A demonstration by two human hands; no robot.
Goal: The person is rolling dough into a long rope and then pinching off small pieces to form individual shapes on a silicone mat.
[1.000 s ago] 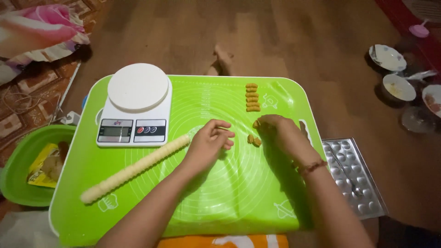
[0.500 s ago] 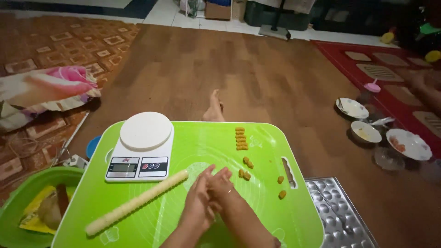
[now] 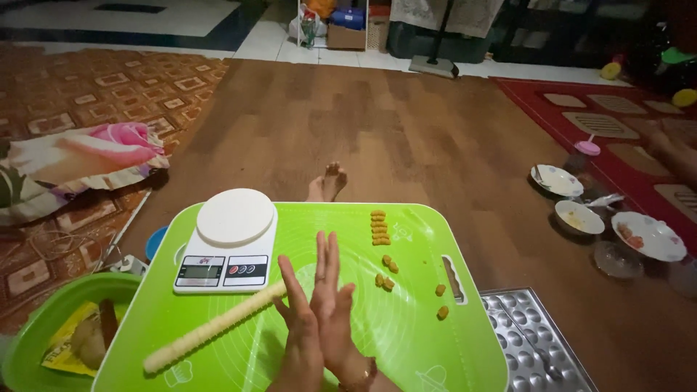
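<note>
Head view: left hand [image 3: 301, 327] and right hand [image 3: 335, 305] pressed palm to palm, fingers straight, over the middle of the green mat [image 3: 406, 341]; can't tell if anything's between the palms, nothing visibly gripped. Ridged dough roll [image 3: 214, 328] lies diagonal just left of the hands, near the mat's left-front part, one end touching the left hand's side. White kitchen scale [image 3: 229, 239] at back-left corner. Small dough pieces [image 3: 380, 229] in a row near the back edge, more loose ones toward the right edge. Metal mold tray [image 3: 526, 341] off the mat's right-front corner. Green basin [image 3: 43, 319] w/ yellow packet at left. Bowls [image 3: 581, 216] on floor far right.
</note>
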